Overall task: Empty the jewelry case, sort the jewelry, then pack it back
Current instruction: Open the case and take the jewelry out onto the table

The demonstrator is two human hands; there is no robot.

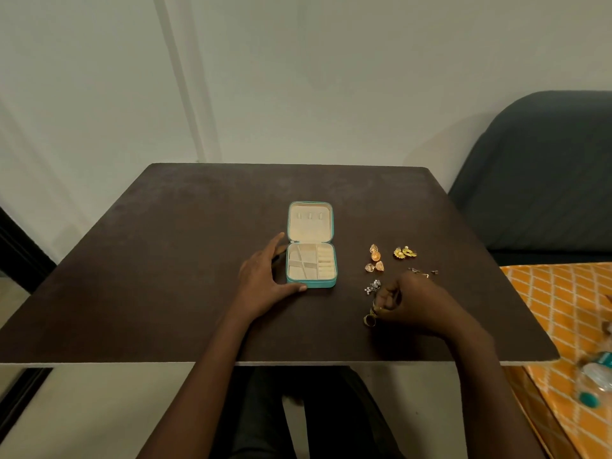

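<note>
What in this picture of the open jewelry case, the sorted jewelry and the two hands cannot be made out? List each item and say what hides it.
1. Head view: what the right hand holds; its curled fingers cover all but a gold ring.
2. The small dark pieces beyond that hand: too small to identify.
3. The bottle at the right edge: blurred and cut off.
4. The jewelry case left wall: behind the left hand.

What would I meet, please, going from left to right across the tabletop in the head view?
Left hand → open jewelry case → orange-gold earrings → yellow flower earrings, all on the dark table.
</note>
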